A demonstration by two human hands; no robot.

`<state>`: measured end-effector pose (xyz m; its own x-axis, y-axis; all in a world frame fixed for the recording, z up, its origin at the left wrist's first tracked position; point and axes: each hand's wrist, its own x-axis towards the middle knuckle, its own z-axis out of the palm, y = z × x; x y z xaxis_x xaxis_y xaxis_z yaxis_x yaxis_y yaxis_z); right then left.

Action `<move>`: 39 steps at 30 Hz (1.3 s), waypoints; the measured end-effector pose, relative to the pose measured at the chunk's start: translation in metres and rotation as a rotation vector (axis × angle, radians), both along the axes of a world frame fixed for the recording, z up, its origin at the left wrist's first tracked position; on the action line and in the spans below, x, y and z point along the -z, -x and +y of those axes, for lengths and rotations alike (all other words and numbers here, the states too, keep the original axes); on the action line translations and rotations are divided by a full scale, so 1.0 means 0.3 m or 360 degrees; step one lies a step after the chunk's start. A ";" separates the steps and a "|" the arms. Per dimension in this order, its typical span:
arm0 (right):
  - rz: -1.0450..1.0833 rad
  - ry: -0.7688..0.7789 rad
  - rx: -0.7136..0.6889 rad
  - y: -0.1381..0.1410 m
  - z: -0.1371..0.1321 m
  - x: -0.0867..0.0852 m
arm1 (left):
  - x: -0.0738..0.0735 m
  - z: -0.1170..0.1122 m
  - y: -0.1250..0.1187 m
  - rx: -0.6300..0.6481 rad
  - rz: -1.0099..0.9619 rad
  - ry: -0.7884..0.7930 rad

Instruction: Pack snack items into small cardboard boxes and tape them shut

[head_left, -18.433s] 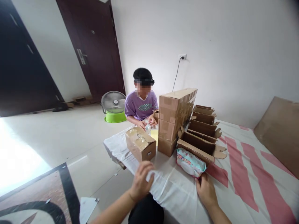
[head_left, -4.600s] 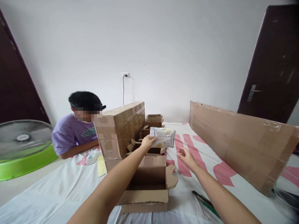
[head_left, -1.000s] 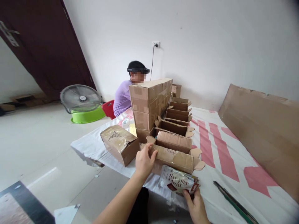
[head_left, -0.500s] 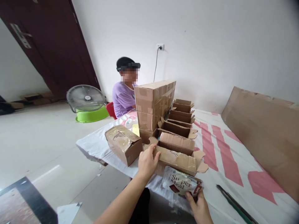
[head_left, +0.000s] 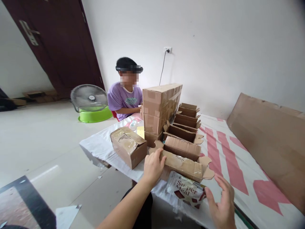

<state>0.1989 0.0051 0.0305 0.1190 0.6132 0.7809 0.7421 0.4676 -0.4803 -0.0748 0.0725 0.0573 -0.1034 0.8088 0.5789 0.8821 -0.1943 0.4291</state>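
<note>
My left hand (head_left: 153, 167) grips the near left corner of an open cardboard box (head_left: 182, 162), fingers over its upper edge and thumb on the tan front panel. A silver-white pouch printed "Super Meal" (head_left: 186, 190) leans against the near side of that box, at the table edge. My right hand (head_left: 221, 200) is open, thumb and fingers apart, just right of the pouch. Its fingertips are close to the box's right end flap (head_left: 207, 168); whether they touch it I cannot tell. A green-handled cutter (head_left: 245, 218) lies partly hidden behind my right hand.
Several open boxes (head_left: 187, 122) stand in a row beyond mine. Left of them rises a stack of taped cartons (head_left: 152, 108), with a closed box (head_left: 128, 148) nearer me. A person in purple (head_left: 124, 98) sits across the table. A cardboard sheet (head_left: 269, 143) leans at right.
My right hand has let go of the pouch, opened and moved up and right towards the flap. My left hand stays on the box. The seated person has turned more this way.
</note>
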 end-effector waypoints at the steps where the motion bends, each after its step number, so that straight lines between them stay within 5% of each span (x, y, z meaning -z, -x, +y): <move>1: -0.0119 -0.0034 -0.0084 0.005 0.016 -0.059 | 0.001 -0.001 0.000 0.0004 -0.0003 0.0002; 5: -0.0475 0.0175 -0.0484 0.073 0.114 -0.250 | 0.005 -0.004 0.000 0.0011 -0.0008 -0.0002; 8: -0.0617 0.0395 -0.0636 0.147 0.206 -0.305 | 0.005 -0.005 -0.001 0.0007 -0.0011 -0.0001; 16: -0.0727 0.0608 -0.0690 0.247 0.357 -0.261 | 0.006 -0.001 -0.001 0.0013 -0.0016 0.0008; 39: -0.0987 0.0488 -0.0983 0.247 0.373 -0.299 | 0.000 -0.005 0.002 0.0029 0.0019 0.0003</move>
<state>0.1249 0.1170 0.1202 -0.6825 0.6189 0.3889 0.5691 0.7838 -0.2486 -0.0754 0.0710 0.0573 -0.0816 0.8116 0.5785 0.8834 -0.2099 0.4191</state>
